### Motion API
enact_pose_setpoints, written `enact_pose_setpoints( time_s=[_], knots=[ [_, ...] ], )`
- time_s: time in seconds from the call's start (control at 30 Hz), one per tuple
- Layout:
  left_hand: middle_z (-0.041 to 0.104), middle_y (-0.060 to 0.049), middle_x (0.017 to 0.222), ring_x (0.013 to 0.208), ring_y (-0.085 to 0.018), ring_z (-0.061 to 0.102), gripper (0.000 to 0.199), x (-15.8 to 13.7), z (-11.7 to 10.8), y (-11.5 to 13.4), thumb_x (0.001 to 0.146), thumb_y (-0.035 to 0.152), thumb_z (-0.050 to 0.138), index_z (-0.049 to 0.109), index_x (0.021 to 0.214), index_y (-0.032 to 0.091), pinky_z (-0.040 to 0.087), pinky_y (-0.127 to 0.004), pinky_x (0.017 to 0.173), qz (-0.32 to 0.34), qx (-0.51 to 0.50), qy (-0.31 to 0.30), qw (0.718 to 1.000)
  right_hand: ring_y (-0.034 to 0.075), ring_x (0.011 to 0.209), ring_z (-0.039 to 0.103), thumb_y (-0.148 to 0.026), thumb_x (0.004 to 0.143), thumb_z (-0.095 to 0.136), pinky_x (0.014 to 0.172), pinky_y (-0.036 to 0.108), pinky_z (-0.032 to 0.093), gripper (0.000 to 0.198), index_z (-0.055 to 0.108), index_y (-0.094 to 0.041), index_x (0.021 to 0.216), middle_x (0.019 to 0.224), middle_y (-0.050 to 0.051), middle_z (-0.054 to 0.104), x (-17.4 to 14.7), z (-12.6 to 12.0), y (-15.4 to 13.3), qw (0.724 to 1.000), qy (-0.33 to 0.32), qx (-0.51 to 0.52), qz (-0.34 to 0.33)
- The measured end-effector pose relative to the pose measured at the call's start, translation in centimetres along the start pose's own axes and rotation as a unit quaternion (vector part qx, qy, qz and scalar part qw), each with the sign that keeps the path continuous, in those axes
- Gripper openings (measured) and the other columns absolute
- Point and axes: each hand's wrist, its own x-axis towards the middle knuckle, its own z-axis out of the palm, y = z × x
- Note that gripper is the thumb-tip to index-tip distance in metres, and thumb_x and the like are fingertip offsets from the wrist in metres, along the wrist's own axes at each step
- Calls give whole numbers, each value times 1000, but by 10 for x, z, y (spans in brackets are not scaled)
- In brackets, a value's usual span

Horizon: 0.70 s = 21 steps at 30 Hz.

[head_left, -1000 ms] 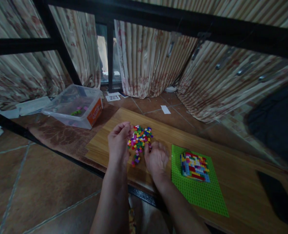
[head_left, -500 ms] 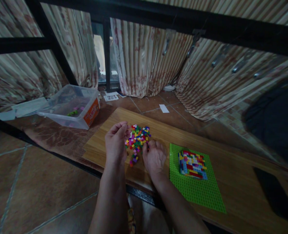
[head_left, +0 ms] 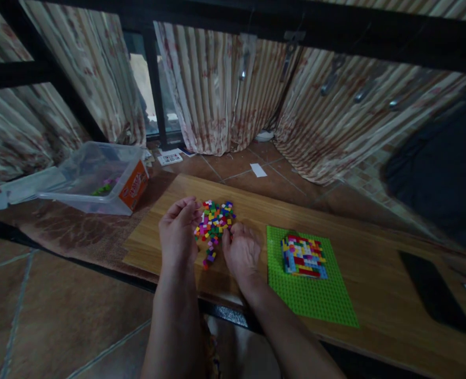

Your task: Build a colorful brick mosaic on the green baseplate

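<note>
A loose pile of small colourful toy bricks (head_left: 216, 217) lies on the wooden board. At the pile's left edge, my left hand (head_left: 179, 227) is raised a little with thumb and fingertips pinched together; whatever they hold is too small to name. My right hand (head_left: 243, 251) rests at the pile's right side, its fingers curled down by the bricks and their tips mostly hidden. To the right of it lies a green studded baseplate (head_left: 315, 302). On that stands a block built of many multicoloured bricks (head_left: 304, 256).
A clear plastic box (head_left: 87, 202) with an orange label and a few green and pink pieces stands at the left. A dark flat slab (head_left: 434, 289) lies on the board (head_left: 371, 284) at the right. Striped curtains (head_left: 217, 89) hang behind, with a white paper (head_left: 258, 170) on the tiles.
The whole view has shifted, so things appear further left. Both hands keep nearly the same place and pose beside the brick pile.
</note>
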Motion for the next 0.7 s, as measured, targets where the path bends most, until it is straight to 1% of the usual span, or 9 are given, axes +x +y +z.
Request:
enact_pose_setpoints(
  time_s=[0.07, 0.17, 0.47, 0.7],
  knots=[
    [64, 1, 66, 56, -6, 55, 20, 0, 1, 0, 56, 17, 75, 68, 75, 12, 42, -15, 54, 2, 2, 0, 1000, 23, 87, 62, -31, 96, 48, 78, 35, 36, 21, 63, -19, 89, 88, 6, 70, 0, -1, 0, 1000, -3, 6, -12],
    [64, 2, 66, 55, -5, 54, 18, -1, 2, -1, 58, 16, 74, 68, 74, 13, 44, -15, 54, 0, 8, -1, 1000, 23, 88, 63, -32, 97, 46, 79, 35, 36, 24, 65, -20, 88, 89, 6, 70, 0, -3, -1, 1000, -8, 8, -20],
    [62, 2, 66, 54, -4, 54, 17, 0, 4, -2, 59, 15, 73, 69, 75, 12, 44, -12, 51, -2, 22, -5, 1000, 22, 88, 65, -35, 99, 43, 75, 31, 39, 26, 63, -20, 93, 90, 8, 71, 4, -7, -3, 998, -52, 31, 8],
    [63, 2, 67, 56, -5, 55, 15, 1, 4, -2, 61, 15, 72, 69, 75, 13, 45, -13, 52, -8, 29, -10, 1000, 21, 87, 66, -38, 99, 43, 71, 29, 40, 26, 61, -20, 95, 87, 8, 71, 3, -8, -2, 998, -49, 43, 11]
  ],
)
